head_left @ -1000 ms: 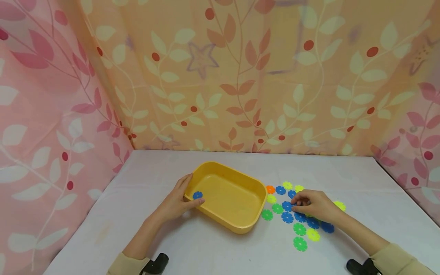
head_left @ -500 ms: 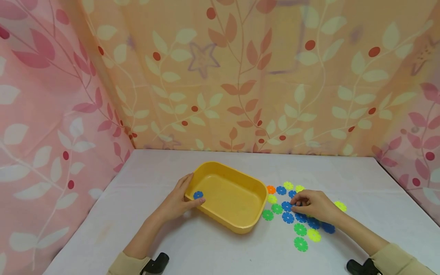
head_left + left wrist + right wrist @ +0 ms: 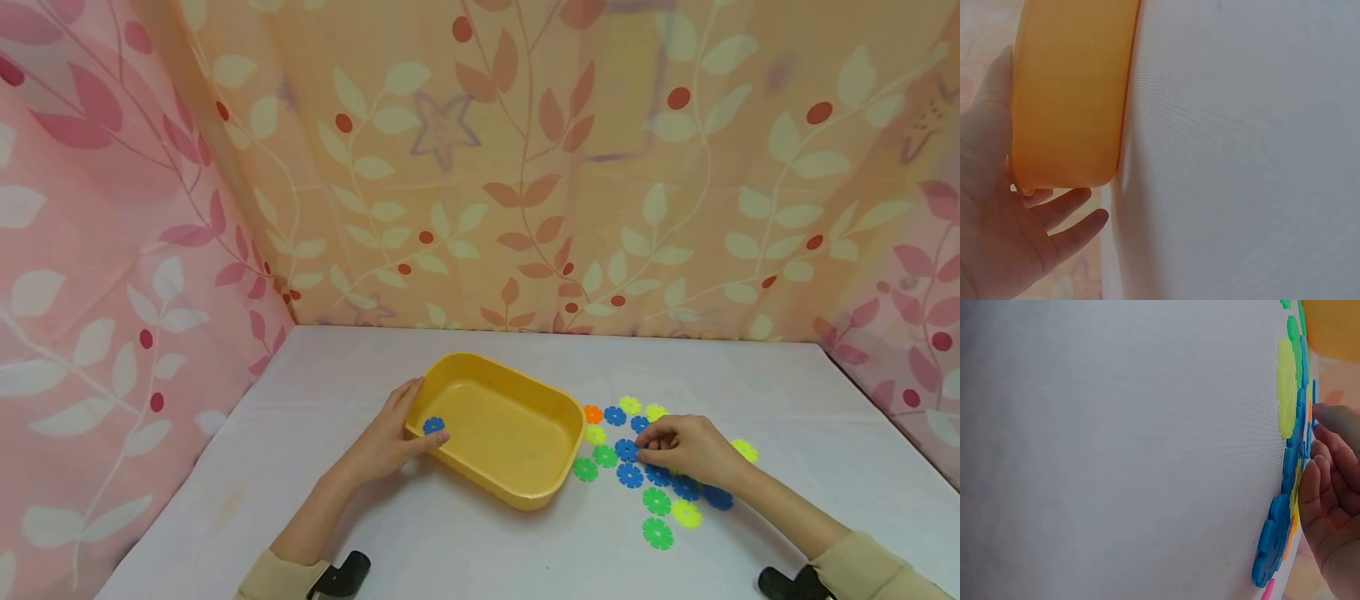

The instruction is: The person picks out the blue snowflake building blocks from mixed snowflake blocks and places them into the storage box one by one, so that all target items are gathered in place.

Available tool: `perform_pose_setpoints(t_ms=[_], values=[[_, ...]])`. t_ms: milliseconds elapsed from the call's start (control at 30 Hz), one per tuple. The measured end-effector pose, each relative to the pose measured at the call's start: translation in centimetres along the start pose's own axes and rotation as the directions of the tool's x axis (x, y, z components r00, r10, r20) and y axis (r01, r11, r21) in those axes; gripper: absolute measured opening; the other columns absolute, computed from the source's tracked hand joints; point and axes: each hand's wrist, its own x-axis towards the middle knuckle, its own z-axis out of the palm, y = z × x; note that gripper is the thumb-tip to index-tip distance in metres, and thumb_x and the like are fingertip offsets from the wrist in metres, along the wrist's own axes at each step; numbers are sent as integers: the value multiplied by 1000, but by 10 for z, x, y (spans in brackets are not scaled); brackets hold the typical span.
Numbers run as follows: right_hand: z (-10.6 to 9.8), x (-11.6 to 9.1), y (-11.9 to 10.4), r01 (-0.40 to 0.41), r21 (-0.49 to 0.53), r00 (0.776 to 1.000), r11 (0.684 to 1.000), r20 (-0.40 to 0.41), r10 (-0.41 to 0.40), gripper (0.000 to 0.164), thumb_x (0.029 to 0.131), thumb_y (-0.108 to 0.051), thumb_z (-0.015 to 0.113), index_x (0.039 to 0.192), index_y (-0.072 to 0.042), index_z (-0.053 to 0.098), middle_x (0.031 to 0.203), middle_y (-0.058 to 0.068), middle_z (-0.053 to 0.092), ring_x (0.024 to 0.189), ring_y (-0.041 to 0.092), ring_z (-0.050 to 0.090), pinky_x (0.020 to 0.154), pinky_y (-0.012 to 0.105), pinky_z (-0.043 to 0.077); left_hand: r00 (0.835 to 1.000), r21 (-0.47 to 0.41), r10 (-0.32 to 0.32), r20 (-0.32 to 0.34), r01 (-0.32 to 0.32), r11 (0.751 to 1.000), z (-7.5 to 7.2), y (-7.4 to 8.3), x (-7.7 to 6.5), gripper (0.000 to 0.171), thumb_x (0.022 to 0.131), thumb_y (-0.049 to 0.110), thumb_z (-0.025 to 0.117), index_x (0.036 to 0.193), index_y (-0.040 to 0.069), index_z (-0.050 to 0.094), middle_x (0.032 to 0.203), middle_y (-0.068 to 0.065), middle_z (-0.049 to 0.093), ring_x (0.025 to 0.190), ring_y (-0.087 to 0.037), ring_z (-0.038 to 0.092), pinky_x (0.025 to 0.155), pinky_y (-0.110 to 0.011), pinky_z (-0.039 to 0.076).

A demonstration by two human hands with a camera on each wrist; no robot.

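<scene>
A yellow plastic basin (image 3: 495,425) lies on the table, with one blue snowflake disc (image 3: 433,425) inside near its left end. My left hand (image 3: 386,442) grips that end, thumb over the rim and fingers along the outside wall. In the left wrist view, the fingers (image 3: 1066,212) lie beside the basin's end wall. Right of the basin, my right hand (image 3: 686,448) pinches a blue snowflake disc (image 3: 626,451) between thumb and fingertips. The right wrist view shows a thin blue edge (image 3: 1314,394) at the thumb tip. Part of the disc pile is hidden under this hand.
Several loose discs lie around the right hand: green (image 3: 657,533), yellow (image 3: 686,513), blue (image 3: 630,476) and orange (image 3: 593,414). A white cloth covers the table (image 3: 360,542). Patterned curtains (image 3: 525,167) stand behind and at both sides.
</scene>
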Motion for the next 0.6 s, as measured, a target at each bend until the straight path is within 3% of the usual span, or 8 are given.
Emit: perform_pose_setpoints(t_ms=[233,600], values=[[0,1,-5,-53,40,998,998,-23,54,17,83,-28,79,94,-16,75,75,-6,57,71,13,52,61,21,45,1000,14,7,-16,-6,1000,2,0,1,108,81,63,69,157,8,15,160,-10,16,143,-34,25,111,-55,24],[-11,8,-21,-30,100,995,995,-95,40,20,85,-30,77,97,-15,75,80,-3,61,76,15,55,66,22,52,1000,22,-26,-15,26,999,5,2,1,110,79,62,71,157,10,13,160,-9,14,142,-35,26,111,-56,25]])
